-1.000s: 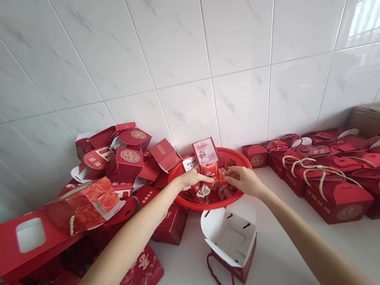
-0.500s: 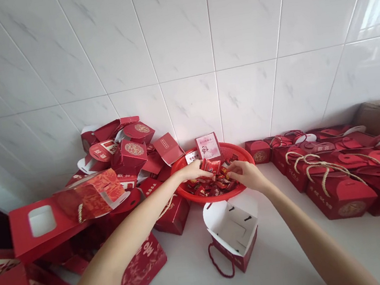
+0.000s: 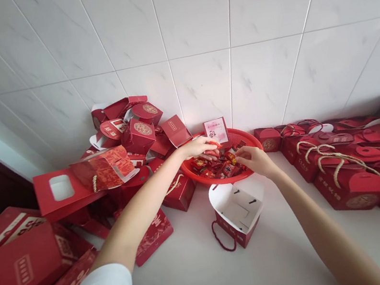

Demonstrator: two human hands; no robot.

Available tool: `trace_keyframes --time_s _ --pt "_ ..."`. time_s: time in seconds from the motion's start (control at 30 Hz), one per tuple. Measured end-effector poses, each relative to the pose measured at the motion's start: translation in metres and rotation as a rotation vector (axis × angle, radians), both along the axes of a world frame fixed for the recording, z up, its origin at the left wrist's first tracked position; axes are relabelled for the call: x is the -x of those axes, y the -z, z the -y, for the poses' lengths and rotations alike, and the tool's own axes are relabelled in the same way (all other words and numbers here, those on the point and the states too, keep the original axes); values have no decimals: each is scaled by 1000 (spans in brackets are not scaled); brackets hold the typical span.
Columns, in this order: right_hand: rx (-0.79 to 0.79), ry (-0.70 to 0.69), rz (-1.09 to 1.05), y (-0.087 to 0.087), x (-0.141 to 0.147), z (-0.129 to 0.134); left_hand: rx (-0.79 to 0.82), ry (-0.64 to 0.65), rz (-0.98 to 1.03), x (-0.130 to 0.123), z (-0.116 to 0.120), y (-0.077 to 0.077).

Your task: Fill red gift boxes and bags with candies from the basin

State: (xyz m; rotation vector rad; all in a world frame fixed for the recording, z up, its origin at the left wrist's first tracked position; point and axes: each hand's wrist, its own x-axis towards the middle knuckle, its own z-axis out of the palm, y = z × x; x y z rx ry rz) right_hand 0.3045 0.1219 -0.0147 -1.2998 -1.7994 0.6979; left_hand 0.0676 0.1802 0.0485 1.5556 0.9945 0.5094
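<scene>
My left hand is over the red plastic basket, its fingers curled round red-wrapped candy that shows at the fingertips. At the basket's right side my right hand reaches in with thumb and fingertips pinched together among the wrapped candies. Whatever is between those fingertips is hidden. In front of the basket stands an open red gift box, white inside, with a dark red cord handle hanging at its left. A pink printed card box leans at the back of the basket.
Left of the basket, red boxes lie in a loose pile, with larger red boxes nearer me. Closed gift boxes with rope handles stand in rows on the right. A tiled wall rises behind the white tabletop.
My left hand has drawn the red-wrapped candy up into its fingers. The right hand stays at the candies. The view has shifted, so everything sits a little higher and further right.
</scene>
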Motion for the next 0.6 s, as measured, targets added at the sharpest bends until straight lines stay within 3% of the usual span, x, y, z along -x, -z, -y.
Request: trace_keyframes --time_s 0.2,0.33,0.43,0.6 --pt "9 -6 -92 2 -1 -2 -59 -18 163 -11 8 -2" --pt "24 -16 -179 2 -1 -1 -185 61 16 -11 6 0" --pt "41 -25 -250 -1 -1 0 -263 37 -82 -9 4 2" --pt "132 -43 -455 -11 4 0 -161 32 37 -15 6 6"
